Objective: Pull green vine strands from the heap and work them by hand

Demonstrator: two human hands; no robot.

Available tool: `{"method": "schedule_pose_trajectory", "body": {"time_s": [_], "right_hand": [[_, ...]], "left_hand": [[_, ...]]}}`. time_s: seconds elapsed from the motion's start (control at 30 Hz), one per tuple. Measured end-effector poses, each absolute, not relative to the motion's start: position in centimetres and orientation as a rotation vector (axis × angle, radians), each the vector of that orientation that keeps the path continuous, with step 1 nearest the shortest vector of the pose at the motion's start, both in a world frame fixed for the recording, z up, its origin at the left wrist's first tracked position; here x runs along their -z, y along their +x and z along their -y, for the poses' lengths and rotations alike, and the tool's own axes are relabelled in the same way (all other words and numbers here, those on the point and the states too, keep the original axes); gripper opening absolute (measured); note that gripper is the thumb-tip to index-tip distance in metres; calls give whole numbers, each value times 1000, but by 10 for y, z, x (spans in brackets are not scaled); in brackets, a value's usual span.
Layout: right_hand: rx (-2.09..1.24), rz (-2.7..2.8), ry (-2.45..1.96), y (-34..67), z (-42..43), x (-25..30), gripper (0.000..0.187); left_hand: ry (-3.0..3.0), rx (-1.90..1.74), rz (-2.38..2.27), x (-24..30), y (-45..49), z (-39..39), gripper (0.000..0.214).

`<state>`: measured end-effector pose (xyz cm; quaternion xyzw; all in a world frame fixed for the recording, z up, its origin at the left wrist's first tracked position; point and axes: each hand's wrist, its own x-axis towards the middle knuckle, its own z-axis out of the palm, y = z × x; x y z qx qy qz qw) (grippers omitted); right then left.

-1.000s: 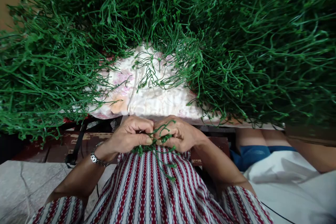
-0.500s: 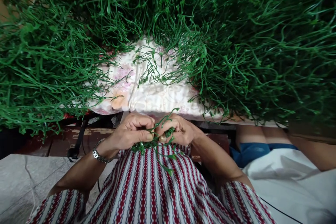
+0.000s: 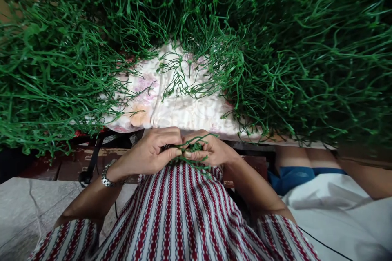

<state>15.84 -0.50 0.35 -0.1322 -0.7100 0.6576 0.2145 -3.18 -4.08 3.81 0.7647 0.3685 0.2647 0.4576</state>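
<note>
Close to my lap, at the near edge of the table, my two hands meet fingertip to fingertip. My left hand (image 3: pixel 157 151), with a metal watch on its wrist, pinches a few thin green stems (image 3: pixel 196 147) between thumb and forefinger. Curled around the same stems, my right hand (image 3: pixel 211 149) has its thumb against the left one. Stem ends stick out above and below the fingers. They look like plastic artificial stems with small budded tips. The exact point where the pieces join is hidden by my fingers.
Large heaps of green stems (image 3: pixel 49 73) cover the table at left, back and right. A flowered cloth (image 3: pixel 190 114) shows between them, with a few loose stems (image 3: pixel 180 81) on it. At right sits another person in blue shorts (image 3: pixel 295 177), legs near the table edge.
Both hands have turned a little, their thumbs now closer together. The stem ends that hung below my fingers have swung up and to the right.
</note>
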Motion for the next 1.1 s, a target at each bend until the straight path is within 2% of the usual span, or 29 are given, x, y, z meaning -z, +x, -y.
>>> {"method": "schedule_pose_trajectory", "body": {"time_s": [0.13, 0.23, 0.4, 0.63, 0.8, 1.0, 1.1], "right_hand": [[-1503, 2211, -334, 160, 8, -7, 21], [-1433, 2318, -182, 162, 9, -11, 15], [-1705, 2325, 123, 165, 6, -12, 13], [-1976, 2241, 149, 165, 3, -8, 15], [-2057, 2243, 198, 164, 0, -9, 14], [-2098, 2288, 202, 163, -3, -12, 22], [-2024, 2288, 148, 163, -4, -14, 25]], "left_hand": [[1991, -540, -942, -41, -31, 43, 15], [1991, -461, -763, -45, -32, 44, 19], [1883, -351, -568, -51, -32, 44, 21], [1713, -349, -552, -39, -31, 47, 21], [1651, -353, -541, -36, -31, 48, 21], [1545, -358, -546, -35, -31, 49, 25], [1485, -404, -593, -31, -32, 50, 22]]}}
